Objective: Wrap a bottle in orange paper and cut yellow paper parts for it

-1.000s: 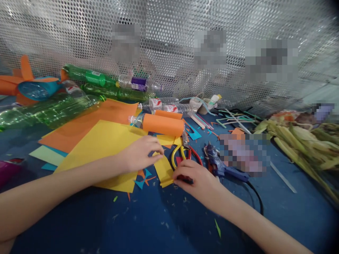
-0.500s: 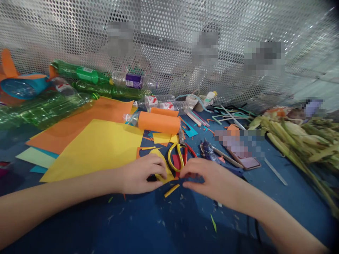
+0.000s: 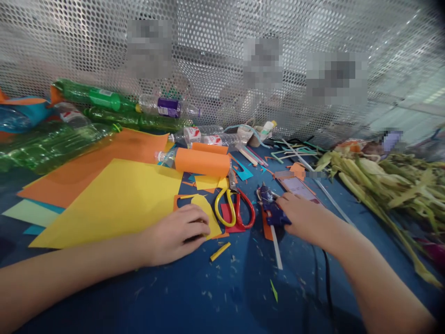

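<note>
My left hand (image 3: 182, 232) rests with bent fingers on a small cut yellow piece (image 3: 206, 211), beside the large yellow sheet (image 3: 118, 204). My right hand (image 3: 302, 215) has its fingers wrapped round the dark blue glue gun (image 3: 276, 211), from whose back a pale stick (image 3: 277, 248) sticks out. Between the hands lie scissors (image 3: 233, 202) with one yellow and one red handle, over a red scrap (image 3: 227, 217). Behind them a clear bottle wrapped in orange paper (image 3: 203, 162) lies on its side. Whether my left fingers pinch the yellow piece is hidden.
Green bottles (image 3: 66, 144) and clear bottles (image 3: 212, 138) lie toward the perforated metal screen (image 3: 222, 60). A phone (image 3: 298, 186) lies beyond my right hand. Corn husks (image 3: 382, 185) spread at the right. A black cable (image 3: 327, 278) runs toward the front edge.
My right hand has moved right from beside the scissors and taken hold of the glue gun, which is now turned. My left hand stays by the yellow piece. The view has shifted slightly.
</note>
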`<state>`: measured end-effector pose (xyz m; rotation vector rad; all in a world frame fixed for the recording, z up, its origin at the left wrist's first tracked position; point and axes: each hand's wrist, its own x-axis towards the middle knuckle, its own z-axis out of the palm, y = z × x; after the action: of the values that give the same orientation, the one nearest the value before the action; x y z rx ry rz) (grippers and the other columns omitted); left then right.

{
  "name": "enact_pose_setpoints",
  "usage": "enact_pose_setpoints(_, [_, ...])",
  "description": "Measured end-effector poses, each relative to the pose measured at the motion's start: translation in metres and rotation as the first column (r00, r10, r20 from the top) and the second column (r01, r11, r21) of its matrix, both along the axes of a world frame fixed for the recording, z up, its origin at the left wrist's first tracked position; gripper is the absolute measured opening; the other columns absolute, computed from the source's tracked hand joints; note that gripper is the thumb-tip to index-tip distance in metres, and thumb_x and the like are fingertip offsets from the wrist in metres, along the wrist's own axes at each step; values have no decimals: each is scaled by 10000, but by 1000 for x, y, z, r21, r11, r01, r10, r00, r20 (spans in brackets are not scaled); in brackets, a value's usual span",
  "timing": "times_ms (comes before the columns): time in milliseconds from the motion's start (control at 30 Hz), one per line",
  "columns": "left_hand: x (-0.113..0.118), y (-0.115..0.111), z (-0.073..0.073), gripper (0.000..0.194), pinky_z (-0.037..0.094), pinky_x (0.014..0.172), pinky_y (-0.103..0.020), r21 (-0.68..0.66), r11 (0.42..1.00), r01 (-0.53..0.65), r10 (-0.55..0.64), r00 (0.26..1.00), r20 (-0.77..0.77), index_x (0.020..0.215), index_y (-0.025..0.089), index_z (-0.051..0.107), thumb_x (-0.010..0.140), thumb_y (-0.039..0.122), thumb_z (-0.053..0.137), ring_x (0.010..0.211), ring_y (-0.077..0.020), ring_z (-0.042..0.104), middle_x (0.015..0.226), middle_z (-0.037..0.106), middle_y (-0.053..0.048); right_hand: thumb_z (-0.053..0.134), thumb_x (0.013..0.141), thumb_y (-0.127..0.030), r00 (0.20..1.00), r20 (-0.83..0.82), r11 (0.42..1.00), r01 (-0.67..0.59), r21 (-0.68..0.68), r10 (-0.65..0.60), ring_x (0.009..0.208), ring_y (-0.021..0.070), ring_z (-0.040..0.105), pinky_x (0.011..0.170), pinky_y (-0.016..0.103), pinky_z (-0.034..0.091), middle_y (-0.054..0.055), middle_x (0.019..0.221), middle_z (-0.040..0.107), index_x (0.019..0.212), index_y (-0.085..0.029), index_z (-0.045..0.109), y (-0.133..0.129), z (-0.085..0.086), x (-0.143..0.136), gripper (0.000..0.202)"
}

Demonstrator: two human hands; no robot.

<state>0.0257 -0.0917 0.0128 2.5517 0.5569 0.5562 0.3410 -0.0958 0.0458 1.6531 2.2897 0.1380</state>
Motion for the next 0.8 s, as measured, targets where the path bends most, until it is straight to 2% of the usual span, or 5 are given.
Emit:
enact_pose_setpoints(200, [1, 1, -3, 130, 428, 821, -322, 15, 994, -106, 106, 994, 15, 865, 184, 578, 857, 204, 449, 899, -171, 509, 932, 571, -60, 569, 655, -174, 974, -226, 1000, 26, -3, -26, 797, 236, 597, 707, 343, 446, 87, 888, 615, 906, -171, 563, 5, 15, 6, 252])
enact_pose_setpoints(367, [2, 3, -8, 199, 423, 845, -307, 22, 984, -178, 176, 982, 62, 857, 187, 600, 790, 85, 443, 911, -159, 520, 933, 591, -48, 486, 787, -379, 852, -524, 997, 34, 73, 9, 925, 251, 572, 767, 344, 451, 99, 1040, 608, 1084, -190, 536, -2, 36, -15, 355])
enact_pose_setpoints(467, [2, 3, -9, 244, 432, 830, -302, 21, 984, -177, 175, 981, 84, 832, 176, 608, 711, 32, 453, 888, -161, 525, 907, 601, -47, 383, 844, -485, 754, -649, 994, 46, -99, -100, 831, 221, 592, 706, 310, 475, 68, 922, 644, 946, -206, 608, -12, 39, -35, 372])
enact_pose_setpoints(600, [0, 3, -8, 243, 448, 786, -301, -8, 981, -192, 192, 977, 91, 784, 177, 624, 714, 36, 440, 832, -158, 538, 838, 617, -41, 402, 835, -533, 682, -687, 930, -27, -366, -251, 704, 169, 580, 628, 263, 471, 24, 780, 646, 848, -226, 634, -24, 40, -54, 386])
enact_pose_setpoints(800, [-1, 7, -8, 261, 448, 780, -296, -91, 965, -247, 255, 963, 87, 737, 214, 673, 754, 76, 452, 805, -139, 561, 818, 649, -5, 337, 858, -549, 658, -678, 871, -67, -486, -328, 640, 137, 542, 625, 252, 439, 8, 684, 602, 654, -222, 614, -33, 46, -71, 475])
